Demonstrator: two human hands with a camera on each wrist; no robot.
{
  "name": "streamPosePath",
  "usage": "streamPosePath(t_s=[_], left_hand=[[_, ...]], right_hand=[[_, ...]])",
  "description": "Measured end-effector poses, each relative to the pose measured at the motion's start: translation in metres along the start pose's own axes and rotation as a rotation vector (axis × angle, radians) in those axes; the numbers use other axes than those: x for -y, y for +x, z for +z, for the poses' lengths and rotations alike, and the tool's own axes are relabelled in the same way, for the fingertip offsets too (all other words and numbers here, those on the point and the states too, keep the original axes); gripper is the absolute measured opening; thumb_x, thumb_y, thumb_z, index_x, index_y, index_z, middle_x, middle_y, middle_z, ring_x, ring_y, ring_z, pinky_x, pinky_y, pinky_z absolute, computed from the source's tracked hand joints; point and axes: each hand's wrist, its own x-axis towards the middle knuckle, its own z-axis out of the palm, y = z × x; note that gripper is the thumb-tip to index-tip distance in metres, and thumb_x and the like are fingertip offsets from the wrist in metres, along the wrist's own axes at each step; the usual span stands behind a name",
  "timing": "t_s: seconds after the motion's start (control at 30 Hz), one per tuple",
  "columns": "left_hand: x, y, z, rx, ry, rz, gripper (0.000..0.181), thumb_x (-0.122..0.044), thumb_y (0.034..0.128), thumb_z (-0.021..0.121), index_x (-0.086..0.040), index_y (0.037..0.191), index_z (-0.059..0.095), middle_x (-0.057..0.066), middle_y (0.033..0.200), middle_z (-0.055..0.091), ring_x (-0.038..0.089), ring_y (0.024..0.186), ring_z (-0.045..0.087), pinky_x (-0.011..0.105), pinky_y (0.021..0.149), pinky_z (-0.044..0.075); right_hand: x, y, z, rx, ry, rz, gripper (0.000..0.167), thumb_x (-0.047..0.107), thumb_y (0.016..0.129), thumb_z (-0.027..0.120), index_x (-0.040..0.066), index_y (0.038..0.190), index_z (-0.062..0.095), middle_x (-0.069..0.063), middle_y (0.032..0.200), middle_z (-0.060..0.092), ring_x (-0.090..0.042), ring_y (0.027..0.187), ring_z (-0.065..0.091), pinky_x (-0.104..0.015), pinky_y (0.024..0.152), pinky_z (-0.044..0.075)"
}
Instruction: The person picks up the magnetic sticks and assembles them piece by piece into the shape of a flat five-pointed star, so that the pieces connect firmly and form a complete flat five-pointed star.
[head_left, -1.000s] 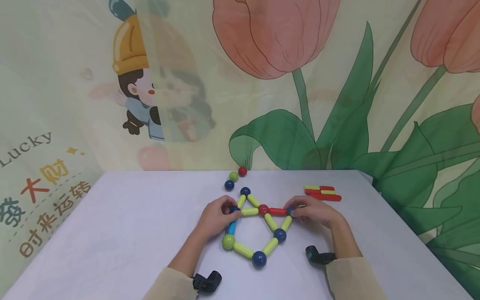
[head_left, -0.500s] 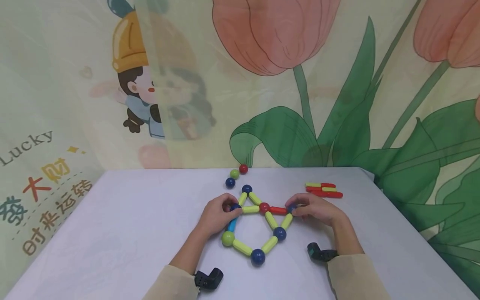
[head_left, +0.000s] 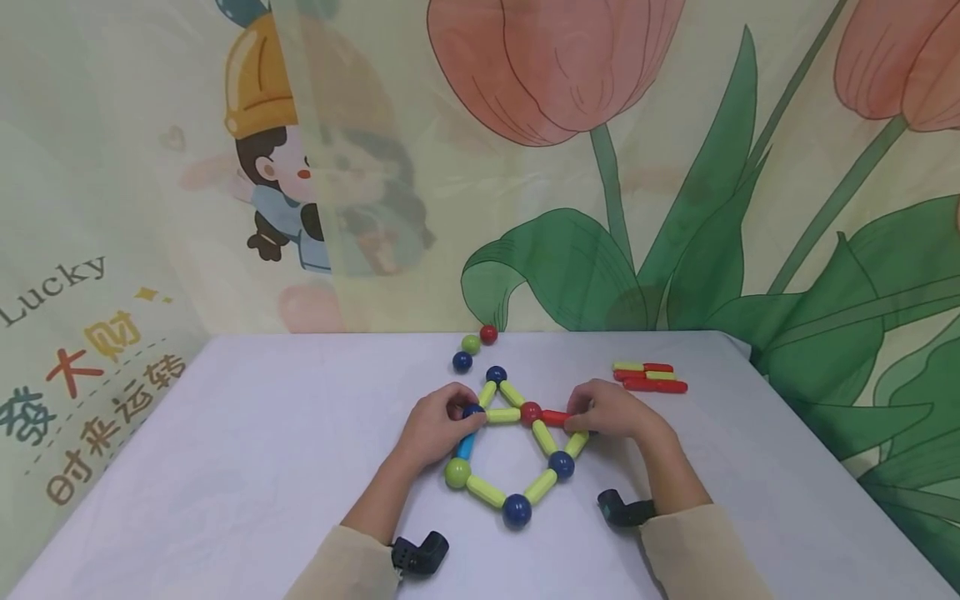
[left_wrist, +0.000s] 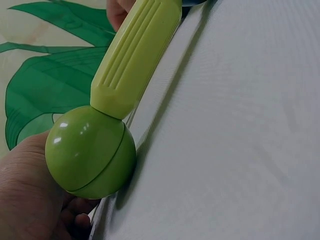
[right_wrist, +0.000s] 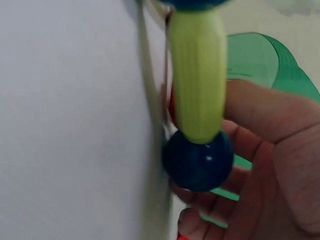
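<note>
A ring of magnetic balls and rods, with a triangle on its upper left and another at its right, lies on the white table. My left hand (head_left: 438,427) pinches the blue ball (head_left: 472,412) at the ring's upper left. Below it, a blue rod (head_left: 466,447) leads to a green ball (head_left: 457,473). At the right corner my right hand (head_left: 615,410) pinches the right end of the red rod (head_left: 553,418), which joins a red ball (head_left: 530,412). That corner's blue ball (right_wrist: 198,161) is hidden in the head view but shows in the right wrist view.
Beyond the ring lie three loose balls: blue (head_left: 462,362), green (head_left: 470,344) and red (head_left: 489,334). Several red and yellow-green rods (head_left: 651,377) lie together at the back right. A printed cloth hangs behind the table (head_left: 300,467).
My right hand has shifted left from the blue corner ball onto the end of the red rod. The left hand keeps its hold. The head view has tilted slightly.
</note>
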Motion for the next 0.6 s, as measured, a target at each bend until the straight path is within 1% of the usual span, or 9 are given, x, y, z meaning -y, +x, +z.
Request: streamPosePath(t_s=[0.1, 0.23, 0.33, 0.43, 0.53, 0.6], left_hand=[[0.000, 0.000, 0.000, 0.000, 0.001, 0.001, 0.023, -0.030, 0.0916, 0.077, -0.019, 0.110, 0.070, -0.003, 0.090, 0.063, 0.015, 0.084, 0.054, 0.031, 0.076, 0.045], [0.000, 0.000, 0.001, 0.000, 0.001, 0.002, 0.023, -0.030, 0.0917, 0.077, -0.018, 0.110, 0.070, -0.002, 0.090, 0.063, 0.015, 0.084, 0.054, 0.031, 0.076, 0.045], [0.000, 0.000, 0.000, 0.003, 0.000, -0.001, 0.023, -0.030, 0.0919, 0.077, -0.018, 0.110, 0.070, -0.002, 0.090, 0.063, 0.015, 0.084, 0.054, 0.031, 0.076, 0.045], [-0.001, -0.001, 0.000, 0.003, -0.001, -0.001, 0.023, -0.029, 0.0918, 0.077, -0.018, 0.111, 0.070, -0.003, 0.090, 0.063, 0.015, 0.084, 0.054, 0.031, 0.076, 0.045], [-0.001, 0.000, 0.000, 0.001, -0.001, 0.004, 0.023, -0.029, 0.0917, 0.077, -0.018, 0.111, 0.070, -0.003, 0.090, 0.063, 0.015, 0.084, 0.054, 0.031, 0.076, 0.045], [-0.001, 0.000, 0.000, 0.002, -0.001, 0.004, 0.023, -0.029, 0.0917, 0.077, -0.018, 0.111, 0.070, -0.003, 0.089, 0.063, 0.015, 0.084, 0.054, 0.031, 0.076, 0.045]], right_hand=[[-0.003, 0.001, 0.001, -0.001, 0.032, 0.012, 0.024, 0.028, 0.083, 0.084, 0.014, 0.098, 0.073, -0.002, 0.095, 0.068, -0.020, 0.088, 0.060, -0.035, 0.079, 0.056], [-0.009, 0.001, -0.001, 0.006, 0.075, -0.004, 0.025, 0.034, 0.084, 0.083, 0.014, 0.097, 0.073, -0.001, 0.094, 0.068, -0.020, 0.090, 0.060, -0.034, 0.079, 0.054], [-0.011, 0.000, -0.003, 0.016, 0.085, -0.025, 0.028, 0.037, 0.084, 0.082, 0.014, 0.098, 0.073, -0.001, 0.095, 0.069, -0.020, 0.092, 0.060, -0.035, 0.080, 0.054], [-0.012, -0.001, -0.005, 0.023, 0.086, -0.026, 0.028, 0.037, 0.086, 0.081, 0.015, 0.102, 0.074, -0.001, 0.098, 0.070, -0.020, 0.094, 0.060, -0.036, 0.082, 0.055], [-0.014, -0.004, -0.008, 0.010, 0.090, -0.012, 0.029, 0.037, 0.090, 0.077, 0.015, 0.110, 0.075, -0.002, 0.102, 0.070, -0.020, 0.095, 0.061, -0.036, 0.082, 0.057], [-0.016, -0.005, -0.010, -0.004, 0.117, 0.003, 0.032, 0.036, 0.092, 0.075, 0.014, 0.115, 0.074, -0.003, 0.105, 0.070, -0.020, 0.095, 0.062, -0.036, 0.081, 0.058]])
